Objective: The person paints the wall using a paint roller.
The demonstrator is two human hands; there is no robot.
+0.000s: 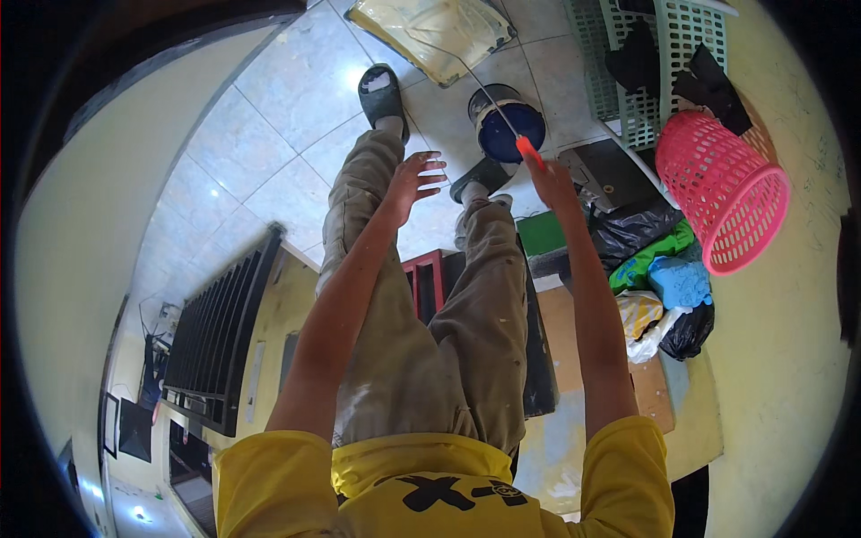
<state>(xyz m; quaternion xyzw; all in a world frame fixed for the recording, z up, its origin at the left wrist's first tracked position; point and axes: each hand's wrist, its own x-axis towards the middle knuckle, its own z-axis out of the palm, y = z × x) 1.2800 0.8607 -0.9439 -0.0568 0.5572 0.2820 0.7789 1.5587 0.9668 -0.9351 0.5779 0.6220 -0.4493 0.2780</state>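
Observation:
My right hand (555, 185) grips the orange-red handle of a paint roller (530, 152). Its thin metal rod runs up and left to a paint tray (498, 33) coated with cream paint. The roller's head is hard to make out against the paint there. Fingers spread, my left hand (414, 183) hangs above my leg and touches nothing I can see. Below the rod stands a dark blue bucket (512, 131) with cream paint smeared around it, close to my sandalled foot.
At the right, a pink perforated basket (723, 191) leans near a pale green plastic rack (639, 114). Several plastic bags (679, 282) are piled below it by the yellow wall (773, 350). A black slatted metal frame (215, 343) is at the left, beyond the tiled floor (269, 134).

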